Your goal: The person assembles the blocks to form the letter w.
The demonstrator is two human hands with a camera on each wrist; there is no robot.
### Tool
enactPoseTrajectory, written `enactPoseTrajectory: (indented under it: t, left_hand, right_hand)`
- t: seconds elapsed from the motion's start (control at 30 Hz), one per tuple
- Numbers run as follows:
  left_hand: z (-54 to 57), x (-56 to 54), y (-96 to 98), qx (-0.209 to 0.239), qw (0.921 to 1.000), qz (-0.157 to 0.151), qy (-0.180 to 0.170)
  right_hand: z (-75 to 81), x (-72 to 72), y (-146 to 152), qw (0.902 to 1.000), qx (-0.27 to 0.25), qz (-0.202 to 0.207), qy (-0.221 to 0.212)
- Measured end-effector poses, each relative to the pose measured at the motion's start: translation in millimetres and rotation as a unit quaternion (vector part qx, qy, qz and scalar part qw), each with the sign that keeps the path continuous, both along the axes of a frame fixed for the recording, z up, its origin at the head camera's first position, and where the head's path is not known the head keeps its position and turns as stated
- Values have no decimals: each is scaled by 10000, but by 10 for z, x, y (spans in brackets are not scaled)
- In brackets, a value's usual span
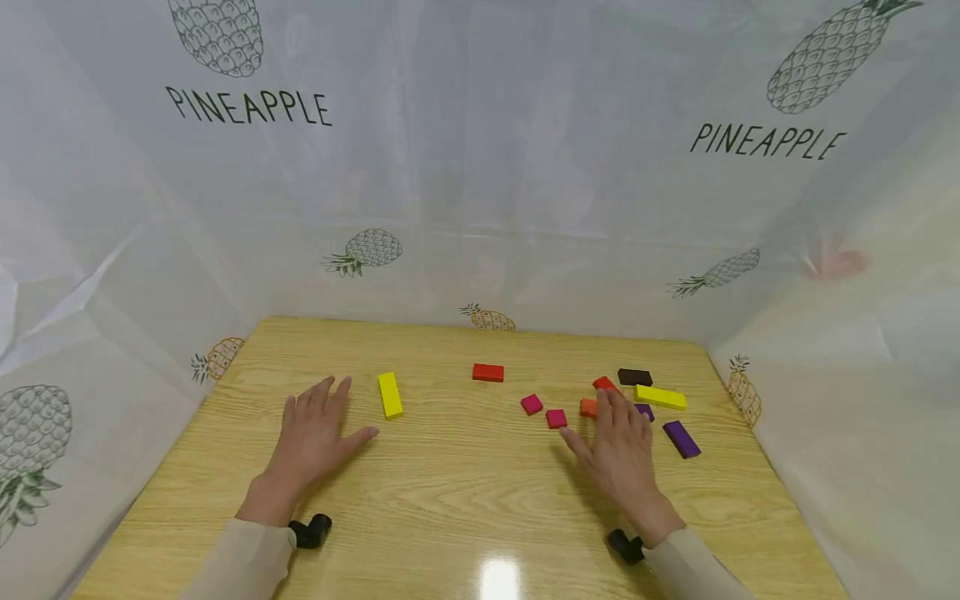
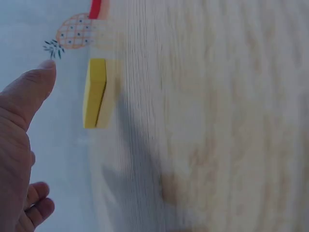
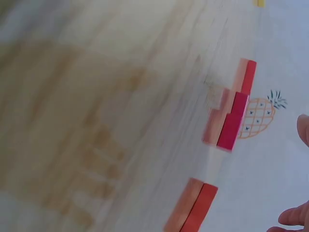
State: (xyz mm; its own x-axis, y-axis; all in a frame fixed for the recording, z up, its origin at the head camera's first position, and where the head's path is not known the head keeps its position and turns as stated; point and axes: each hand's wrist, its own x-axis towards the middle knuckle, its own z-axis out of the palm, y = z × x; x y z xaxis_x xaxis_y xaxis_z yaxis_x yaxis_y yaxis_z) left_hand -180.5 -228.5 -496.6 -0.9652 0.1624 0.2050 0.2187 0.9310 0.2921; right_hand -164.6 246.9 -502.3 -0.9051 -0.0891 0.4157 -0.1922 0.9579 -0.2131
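On your wooden table point(image 1: 465, 492), your left hand point(image 1: 313, 435) and right hand point(image 1: 624, 454) are loose, grasping nothing. A yellow block point(image 1: 390, 396) lies beside the left, a red block point(image 1: 488, 372) between them, small pink blocks point(image 1: 532, 405) near the right; nothing looks stacked yet.

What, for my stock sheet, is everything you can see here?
Table: 1, light brown, foreground
Sheeting: count unclear, whitish with pineapple prints, back and sides
Yellow block: 2, yellow, left and right
Red block: 2, red, back centre and right
Square block: 2, crimson, right of centre
Orange block: 1, orange, right, partly hidden
Purple block: 2, purple, right, one partly hidden
Dark block: 1, blackish, back right
Blur: 1, reddish, right sheeting, unidentifiable
Wrist device: 2, black, lower left and right
Sleeve: 2, beige, bottom edge
Left hand: 1, bare, left
Right hand: 1, bare, right
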Motion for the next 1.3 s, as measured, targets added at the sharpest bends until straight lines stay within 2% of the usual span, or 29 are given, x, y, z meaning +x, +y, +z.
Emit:
enactPoseTrajectory:
  t: [0.17,0.37,0.6,0.8,0.93,1.1,1.3]
  left_hand:
    - [-16,-133,-11,262,9993,-117,-258]
    - [-39,-308,25,626,9952,-210,-722]
    - [-100,-490,65,692,9922,-333,-985]
    - [-146,-612,140,671,9906,-479,-1090]
    - [-162,-665,185,643,9893,-475,-1223]
    - [-127,-683,229,595,9883,-447,-1331]
    - [-90,-709,241,529,9878,-415,-1406]
  right_hand:
    - [14,-116,-102,9995,-45,194,231]
    - [64,-332,-293,9994,31,304,132]
    - [133,-514,-550,9986,167,488,80]
    - [192,-615,-768,9980,172,548,-249]
    - [187,-708,-917,9965,201,694,-410]
    - [160,-827,-1077,9945,383,846,-493]
    - [111,-960,-1204,9935,551,769,-638]
